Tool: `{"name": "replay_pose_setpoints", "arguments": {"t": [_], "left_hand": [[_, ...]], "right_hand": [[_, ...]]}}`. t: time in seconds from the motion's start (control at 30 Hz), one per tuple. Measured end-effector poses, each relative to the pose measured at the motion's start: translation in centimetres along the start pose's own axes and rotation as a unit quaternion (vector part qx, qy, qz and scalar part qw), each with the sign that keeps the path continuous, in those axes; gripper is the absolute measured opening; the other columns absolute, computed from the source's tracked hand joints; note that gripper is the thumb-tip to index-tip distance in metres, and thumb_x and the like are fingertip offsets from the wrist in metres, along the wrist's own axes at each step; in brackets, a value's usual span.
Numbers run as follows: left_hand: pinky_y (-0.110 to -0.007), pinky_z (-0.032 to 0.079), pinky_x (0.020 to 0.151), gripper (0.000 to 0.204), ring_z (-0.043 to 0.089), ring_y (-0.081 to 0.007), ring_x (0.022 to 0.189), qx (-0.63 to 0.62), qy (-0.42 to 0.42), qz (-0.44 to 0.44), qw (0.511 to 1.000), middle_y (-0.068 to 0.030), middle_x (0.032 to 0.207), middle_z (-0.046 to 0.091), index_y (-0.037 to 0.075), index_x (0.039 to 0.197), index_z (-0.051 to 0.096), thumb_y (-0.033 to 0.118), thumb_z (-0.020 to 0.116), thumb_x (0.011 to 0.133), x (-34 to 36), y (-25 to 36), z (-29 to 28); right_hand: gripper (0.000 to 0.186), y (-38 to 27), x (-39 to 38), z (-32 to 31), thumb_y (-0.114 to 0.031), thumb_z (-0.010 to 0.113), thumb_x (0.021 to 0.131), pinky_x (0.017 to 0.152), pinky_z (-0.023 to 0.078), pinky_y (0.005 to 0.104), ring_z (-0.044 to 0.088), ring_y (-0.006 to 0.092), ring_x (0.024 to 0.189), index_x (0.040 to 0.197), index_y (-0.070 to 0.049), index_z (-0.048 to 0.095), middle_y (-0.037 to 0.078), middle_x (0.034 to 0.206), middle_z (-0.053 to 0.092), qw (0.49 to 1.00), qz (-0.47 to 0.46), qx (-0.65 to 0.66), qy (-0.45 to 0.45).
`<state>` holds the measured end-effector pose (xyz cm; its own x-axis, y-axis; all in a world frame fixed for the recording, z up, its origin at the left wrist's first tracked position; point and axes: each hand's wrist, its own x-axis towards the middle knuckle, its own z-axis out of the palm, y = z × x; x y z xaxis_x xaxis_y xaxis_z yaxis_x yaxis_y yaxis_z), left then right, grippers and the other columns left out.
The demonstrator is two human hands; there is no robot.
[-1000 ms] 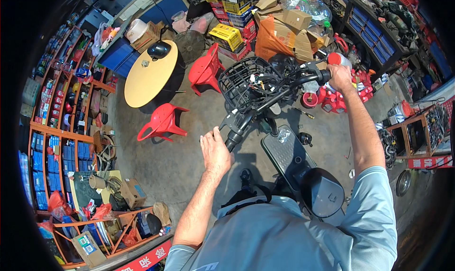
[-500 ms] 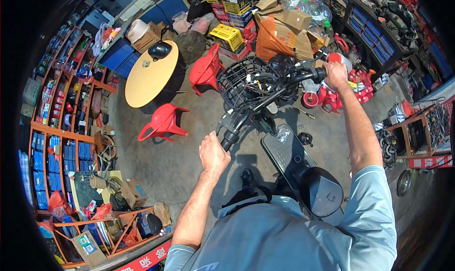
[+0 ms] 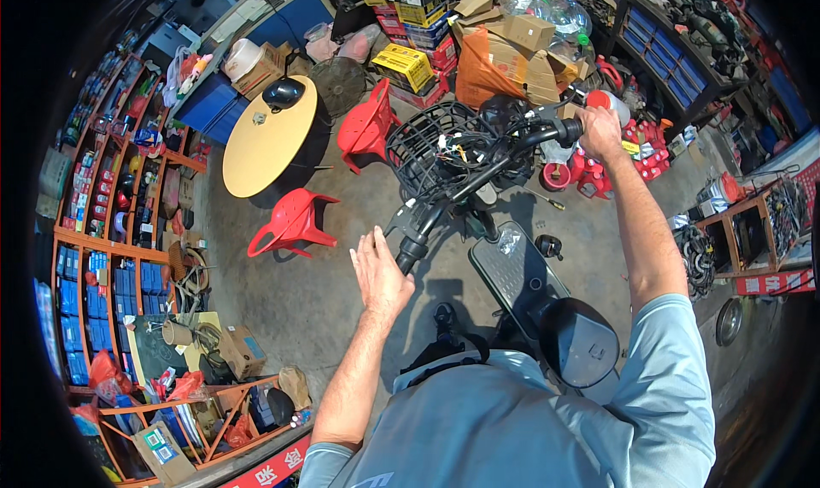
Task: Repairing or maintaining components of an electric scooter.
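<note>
An electric scooter stands in front of me, its black handlebar [image 3: 490, 172] running slantwise from near left to far right. My left hand [image 3: 381, 274] lies against the outer end of the left handlebar grip [image 3: 412, 252], with its fingers stretched out and spread. My right hand [image 3: 601, 134] is closed round the right handlebar grip [image 3: 567, 133], its fingertips partly hidden. Ahead of the bar a black basket [image 3: 405, 162] sits under loose wires with white connectors [image 3: 454, 149]. The grey footboard [image 3: 509, 264] and dark seat [image 3: 584, 343] show beside my body.
Two red chairs [image 3: 295, 222] and an oval yellow table [image 3: 266, 146] stand to the left. Orange shelves [image 3: 111, 242] line the left wall. Stacked boxes [image 3: 405, 68] lie ahead. A screwdriver [image 3: 547, 200], a small black part [image 3: 549, 246] and red bottles [image 3: 641, 157] are right of the scooter.
My left hand has uncurled from the left grip, its fingers now spread out forward. My right hand keeps its hold. The view has shifted slightly.
</note>
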<state>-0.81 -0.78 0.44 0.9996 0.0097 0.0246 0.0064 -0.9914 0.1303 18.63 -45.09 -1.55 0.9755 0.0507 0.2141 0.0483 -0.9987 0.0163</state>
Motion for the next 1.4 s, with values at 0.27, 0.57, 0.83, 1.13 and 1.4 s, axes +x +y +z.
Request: {"name": "replay_pose_setpoints", "arguments": {"t": [0.27, 0.57, 0.83, 1.13, 1.4], "left_hand": [[-0.051, 0.015, 0.121, 0.102, 0.035, -0.036, 0.135, -0.004, -0.037, 0.0, 0.999, -0.0228, 0.137, 0.04, -0.006, 0.147, 0.023, 0.017, 0.08, 0.066, 0.0, 0.0, 0.0], [-0.049, 0.019, 0.12, 0.099, 0.035, -0.0366, 0.136, -0.008, -0.032, -0.011, 0.999, -0.0226, 0.139, 0.039, -0.002, 0.147, 0.025, 0.013, 0.08, 0.066, 0.2, -0.2, 0.1], [-0.049, 0.019, 0.12, 0.097, 0.036, -0.0364, 0.135, -0.01, -0.032, -0.015, 0.999, -0.0223, 0.138, 0.04, -0.002, 0.145, 0.028, 0.013, 0.08, 0.066, -0.1, -0.5, 0.2], [-0.051, 0.018, 0.12, 0.095, 0.038, -0.036, 0.133, -0.005, -0.025, 0.004, 1.0, -0.0222, 0.135, 0.043, -0.004, 0.144, 0.029, 0.014, 0.079, 0.065, 0.4, 0.1, -0.1], [-0.051, 0.019, 0.12, 0.092, 0.038, -0.0361, 0.133, -0.005, -0.025, -0.005, 1.0, -0.0223, 0.135, 0.043, -0.004, 0.142, 0.031, 0.014, 0.078, 0.065, 0.3, 0.4, -0.3]], "right_hand": [[0.024, 0.3, -0.3, 0.0, -0.011, 0.064, 0.073, 0.088, 0.044, 0.0433, 0.064, 0.0267, 0.098, 0.095, -0.015, 0.069, 0.007, 0.098, 0.069, 1.0, 0.005, 0.0, 0.0], [0.03, 0.1, 0.3, 0.2, -0.009, 0.065, 0.07, 0.089, 0.043, 0.0427, 0.063, 0.0266, 0.099, 0.099, -0.014, 0.069, 0.007, 0.099, 0.069, 1.0, -0.005, 0.004, -0.001], [0.033, -0.4, 0.7, 0.3, -0.009, 0.065, 0.07, 0.09, 0.043, 0.0432, 0.063, 0.0267, 0.101, 0.103, -0.014, 0.069, 0.006, 0.1, 0.069, 1.0, -0.018, -0.006, 0.009], [0.026, 0.6, -0.1, 0.3, -0.009, 0.063, 0.073, 0.088, 0.045, 0.0451, 0.064, 0.0292, 0.099, 0.098, -0.013, 0.066, 0.009, 0.098, 0.069, 1.0, 0.0, -0.002, 0.003], [0.034, 0.5, 0.1, 0.1, -0.009, 0.065, 0.071, 0.089, 0.045, 0.0449, 0.063, 0.029, 0.1, 0.105, -0.013, 0.066, 0.009, 0.1, 0.068, 1.0, -0.006, -0.003, -0.012]]}}
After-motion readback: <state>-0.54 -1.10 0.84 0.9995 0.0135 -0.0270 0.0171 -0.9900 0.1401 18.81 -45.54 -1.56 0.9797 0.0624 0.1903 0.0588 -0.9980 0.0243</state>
